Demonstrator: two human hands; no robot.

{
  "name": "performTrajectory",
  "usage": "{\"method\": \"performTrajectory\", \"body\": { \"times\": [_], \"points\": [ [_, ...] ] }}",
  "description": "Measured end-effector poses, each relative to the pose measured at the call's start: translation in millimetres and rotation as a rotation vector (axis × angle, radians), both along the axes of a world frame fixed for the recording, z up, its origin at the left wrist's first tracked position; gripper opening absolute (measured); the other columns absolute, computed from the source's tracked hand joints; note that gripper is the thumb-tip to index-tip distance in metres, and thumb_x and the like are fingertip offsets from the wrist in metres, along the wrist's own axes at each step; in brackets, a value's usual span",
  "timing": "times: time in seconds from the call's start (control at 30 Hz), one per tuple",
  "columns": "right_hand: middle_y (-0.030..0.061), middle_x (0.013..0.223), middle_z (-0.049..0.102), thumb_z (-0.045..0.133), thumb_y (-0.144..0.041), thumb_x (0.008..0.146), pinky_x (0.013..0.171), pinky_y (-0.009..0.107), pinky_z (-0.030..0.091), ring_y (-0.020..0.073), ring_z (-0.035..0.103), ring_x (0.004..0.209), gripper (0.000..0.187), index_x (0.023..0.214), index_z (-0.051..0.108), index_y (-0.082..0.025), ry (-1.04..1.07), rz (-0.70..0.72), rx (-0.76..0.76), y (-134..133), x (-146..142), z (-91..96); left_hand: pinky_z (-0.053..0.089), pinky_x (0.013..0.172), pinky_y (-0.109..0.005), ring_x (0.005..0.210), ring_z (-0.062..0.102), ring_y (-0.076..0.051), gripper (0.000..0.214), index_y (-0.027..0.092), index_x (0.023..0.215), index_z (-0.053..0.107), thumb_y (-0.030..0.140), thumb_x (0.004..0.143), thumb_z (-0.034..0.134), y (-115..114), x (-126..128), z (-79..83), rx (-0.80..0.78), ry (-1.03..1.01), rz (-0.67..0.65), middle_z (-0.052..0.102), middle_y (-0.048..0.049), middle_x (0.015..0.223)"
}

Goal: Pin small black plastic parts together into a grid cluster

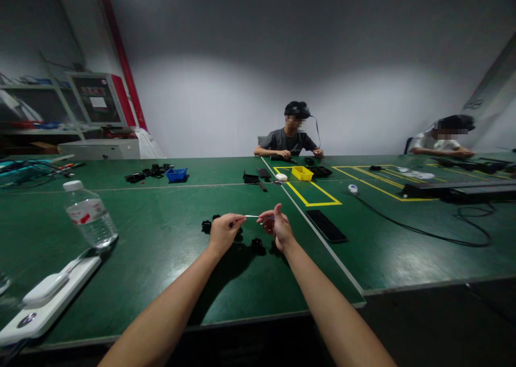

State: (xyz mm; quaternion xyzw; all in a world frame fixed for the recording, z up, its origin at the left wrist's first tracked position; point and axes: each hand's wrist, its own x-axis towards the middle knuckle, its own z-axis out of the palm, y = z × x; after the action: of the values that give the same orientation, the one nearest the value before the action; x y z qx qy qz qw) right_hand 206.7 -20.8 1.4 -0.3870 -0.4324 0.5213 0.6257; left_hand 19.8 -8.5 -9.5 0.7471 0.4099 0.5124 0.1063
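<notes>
I am guiding the left hand (224, 231), pinching a thin rod (252, 216) above the table (153, 249); whether the right hand (281, 229) is gripping, I cannot tell. Rod raised, black parts (257, 246) lying loose: work is seemingly remaining.

Arms (318, 286) extend forward; left fingers (239, 217) pinch; right thumb (278, 210) points up.
</notes>
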Motion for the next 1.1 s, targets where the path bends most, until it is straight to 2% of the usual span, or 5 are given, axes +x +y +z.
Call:
{"method": "performTrajectory", "body": {
  "times": [0.13,0.37,0.67,0.83,1.1],
  "points": [
    [0.0052,0.059,0.068,0.071,-0.068,0.064,0.040,0.020,0.031,0.0094,0.050,0.043,0.052,0.059,0.066,-0.016,-0.006,0.022,-0.043,-2,0,2.1,0.050,0.068,-0.025,0.072,0.067,-0.015,0.015,0.021,0.086,0.077,0.032,0.085,0.066,1,0,-0.8,-0.003,-0.018,-0.033,0.075,-0.0023,0.081],
    [0.0037,0.054,0.066,0.071,-0.060,0.067,0.041,0.022,0.033,0.0107,0.051,0.043,0.045,0.059,0.065,-0.017,0.026,0.044,-0.042,-1,0,2.3,0.052,0.073,-0.027,0.076,0.068,-0.017,0.017,0.022,0.084,0.077,0.035,0.084,0.065,0,1,2.4,-0.038,-0.077,-0.065,0.075,-0.0030,0.083],
    [0.0032,0.066,0.073,0.074,-0.043,0.063,0.034,0.018,0.023,0.0105,0.053,0.038,0.032,0.072,0.054,-0.020,0.022,0.168,-0.069,-2,-3,4.7,0.044,0.053,-0.022,0.052,0.058,-0.013,0.024,0.017,0.082,0.077,0.039,0.076,0.070,-2,5,4.4,-0.247,-0.217,-0.124,0.070,-0.0022,0.063],
    [0.0061,0.077,0.075,0.076,-0.042,0.066,0.037,0.018,0.027,0.0112,0.060,0.045,0.037,0.067,0.048,-0.019,-0.016,0.182,0.013,-8,-5,7.3,0.040,0.048,-0.021,0.048,0.054,-0.012,0.032,0.015,0.088,0.077,0.042,0.073,0.071,-1,6,8.4,-0.375,-0.328,-0.084,0.065,-0.0012,0.055],
    [0.0074,0.090,0.076,0.080,-0.039,0.064,0.041,0.019,0.032,0.0136,0.065,0.055,0.031,0.070,0.057,-0.019,-0.143,0.192,0.152,-12,-10,6.8,0.037,0.044,-0.020,0.045,0.048,-0.010,0.042,0.013,0.106,0.073,0.045,0.082,0.060,-1,9,3.9,-0.403,-0.397,-0.137,0.061,-0.0003,0.054]
  ]
}}
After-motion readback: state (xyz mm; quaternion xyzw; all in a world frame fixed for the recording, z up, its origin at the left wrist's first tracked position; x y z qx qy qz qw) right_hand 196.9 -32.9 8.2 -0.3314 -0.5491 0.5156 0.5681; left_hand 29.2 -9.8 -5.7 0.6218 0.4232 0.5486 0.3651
